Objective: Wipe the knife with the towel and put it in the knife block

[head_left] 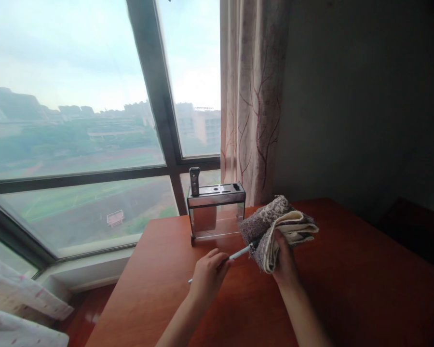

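My left hand (210, 271) is closed around a slim, pale rod (239, 252). A thin tip of the rod sticks out to the left behind my hand, and its dark other end meets the folds of a towel (265, 219). Whether that end lies inside the folds or just against them, I cannot tell. The towel is thick, grey-brown and shaggy, with cream edges, and folded into a bundle. My right hand (285, 262) grips it from below, thumb pressed on the cream layers. Both hands are above the table. Just beyond them stands a clear-sided knife block (217, 196) with a metal top.
A dark knife handle (194, 182) rises from the block's left end. The reddish-brown wooden table (159, 289) reaches to the window frame (148, 72). A patterned curtain (251, 96) hangs behind the block; another curtain (18, 313) is at lower left.
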A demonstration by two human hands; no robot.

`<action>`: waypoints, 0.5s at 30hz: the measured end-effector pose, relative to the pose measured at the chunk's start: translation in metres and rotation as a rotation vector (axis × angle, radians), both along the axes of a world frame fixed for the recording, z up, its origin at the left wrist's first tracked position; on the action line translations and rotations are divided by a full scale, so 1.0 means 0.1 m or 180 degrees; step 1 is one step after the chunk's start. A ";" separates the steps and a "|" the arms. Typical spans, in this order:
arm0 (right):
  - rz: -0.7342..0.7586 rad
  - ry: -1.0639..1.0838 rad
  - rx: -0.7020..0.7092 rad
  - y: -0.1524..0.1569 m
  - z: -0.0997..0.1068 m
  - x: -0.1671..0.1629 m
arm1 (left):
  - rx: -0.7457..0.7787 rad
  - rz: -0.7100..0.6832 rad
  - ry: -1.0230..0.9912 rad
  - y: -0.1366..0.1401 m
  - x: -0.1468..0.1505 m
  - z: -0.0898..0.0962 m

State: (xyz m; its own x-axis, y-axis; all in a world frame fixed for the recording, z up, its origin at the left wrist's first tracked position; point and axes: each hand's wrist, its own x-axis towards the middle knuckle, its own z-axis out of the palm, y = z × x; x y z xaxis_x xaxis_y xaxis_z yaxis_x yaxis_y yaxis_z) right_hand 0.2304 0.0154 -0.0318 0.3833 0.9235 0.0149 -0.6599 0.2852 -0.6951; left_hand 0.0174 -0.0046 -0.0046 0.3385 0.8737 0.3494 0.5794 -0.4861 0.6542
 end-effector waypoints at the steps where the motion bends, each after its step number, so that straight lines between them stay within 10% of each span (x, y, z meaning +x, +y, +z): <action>1: -0.0046 0.0073 -0.0051 -0.01 0.02 0.00 | -0.0218 -0.0092 -0.0120 0.00 0.01 0.01; 9: 0.0419 0.0318 0.0020 -0.03 0.15 0.04 | -0.3188 -0.0828 -0.1528 -0.08 0.08 0.06; 15: 0.0374 0.0272 0.0026 -0.02 0.16 0.06 | -0.3316 -0.0962 -0.1466 -0.07 0.05 0.09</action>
State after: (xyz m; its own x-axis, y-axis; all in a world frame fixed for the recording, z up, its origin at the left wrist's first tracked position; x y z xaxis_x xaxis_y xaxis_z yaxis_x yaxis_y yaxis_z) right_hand 0.2368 0.0133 -0.0154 0.2727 0.9621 -0.0052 -0.7457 0.2079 -0.6330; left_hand 0.0222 -0.0117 0.0047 0.6091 0.7155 -0.3421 0.1377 0.3294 0.9341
